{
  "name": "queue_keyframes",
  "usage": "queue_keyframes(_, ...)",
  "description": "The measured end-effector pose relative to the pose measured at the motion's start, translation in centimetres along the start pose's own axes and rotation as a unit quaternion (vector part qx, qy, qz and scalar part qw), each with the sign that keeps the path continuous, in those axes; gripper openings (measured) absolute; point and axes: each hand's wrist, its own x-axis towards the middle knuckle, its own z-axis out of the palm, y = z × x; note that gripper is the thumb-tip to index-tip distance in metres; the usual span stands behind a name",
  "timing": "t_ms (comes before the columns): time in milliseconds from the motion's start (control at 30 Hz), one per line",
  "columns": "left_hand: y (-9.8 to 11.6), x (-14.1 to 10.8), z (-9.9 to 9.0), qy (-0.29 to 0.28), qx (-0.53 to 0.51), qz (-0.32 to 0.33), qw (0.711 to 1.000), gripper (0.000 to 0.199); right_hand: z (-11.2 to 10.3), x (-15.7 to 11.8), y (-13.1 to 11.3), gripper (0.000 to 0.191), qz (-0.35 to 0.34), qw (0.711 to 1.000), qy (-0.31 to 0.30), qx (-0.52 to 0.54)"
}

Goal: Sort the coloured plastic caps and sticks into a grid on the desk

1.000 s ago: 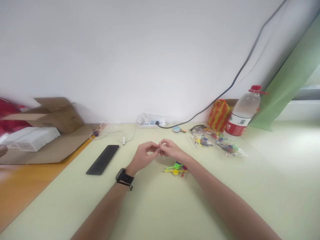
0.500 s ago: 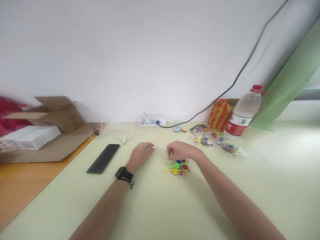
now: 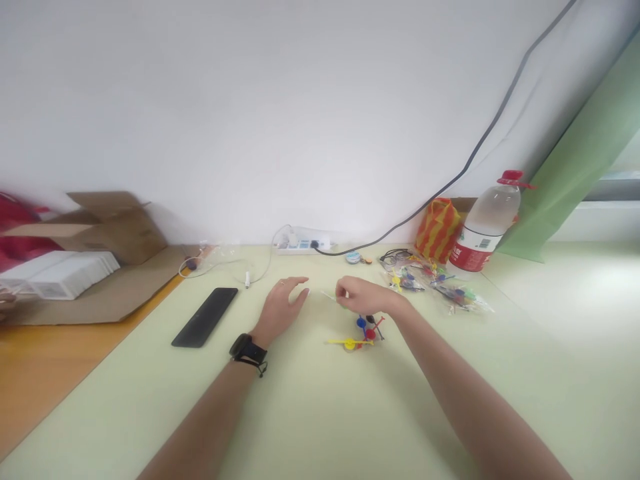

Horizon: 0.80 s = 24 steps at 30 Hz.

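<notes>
My left hand (image 3: 281, 308), with a black watch on its wrist, is over the table with thumb and fingers apart; a tiny white piece (image 3: 309, 292) shows at the thumb tip. My right hand (image 3: 361, 295) has its fingers curled together, and a thin white stick (image 3: 327, 295) sticks out from them to the left. Whatever else those fingers hold is hidden. Just below my right hand lie a yellow plastic piece (image 3: 349, 344), a blue piece (image 3: 361, 323), a red piece (image 3: 371, 334) and a dark one.
A black slab (image 3: 205, 318) lies left of my hands. Behind are a power strip (image 3: 303, 245) and cables. Bagged colourful parts (image 3: 460, 295), a large bottle (image 3: 483, 230) and a striped bag (image 3: 438, 230) are right; a cardboard box (image 3: 120, 230), white stack (image 3: 63, 273) and another person's hand (image 3: 6, 303) are left.
My left hand's fingers have parted. The green piece no longer shows beside the yellow one, and the blue and dark pieces are more visible. Another person's hand has appeared at the left edge.
</notes>
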Motion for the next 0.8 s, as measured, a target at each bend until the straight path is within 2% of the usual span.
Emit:
queue_keyframes(100,2.0,-0.1,0.0,0.021,-0.085,0.014,0.996,0.023,0.6,0.7,0.1,0.005,-0.012,0.996,0.066,0.051)
queue_keyframes(233,4.5,-0.5,0.5,0.008,-0.179,0.017,0.984,0.027,2.3,1.5,-0.5,0.010,0.006,0.986,0.088,0.144)
queue_keyframes(333,5.0,-0.8,0.9,-0.016,-0.196,0.029,0.980,0.030,3.4,2.0,-1.0,0.010,0.039,0.959,0.103,0.260)
queue_keyframes(500,4.3,-0.6,1.2,-0.011,-0.226,0.018,0.974,0.018,3.1,2.0,-0.8,0.004,0.040,0.931,0.037,0.360)
queue_keyframes(667,4.0,-0.4,1.1,-0.020,-0.233,0.022,0.972,0.019,2.4,1.4,0.0,0.015,0.027,0.900,-0.023,0.435)
queue_keyframes(800,3.7,-0.5,1.2,-0.044,-0.216,0.026,0.975,0.013,2.9,1.5,0.0,0.016,0.016,0.920,-0.025,0.392)
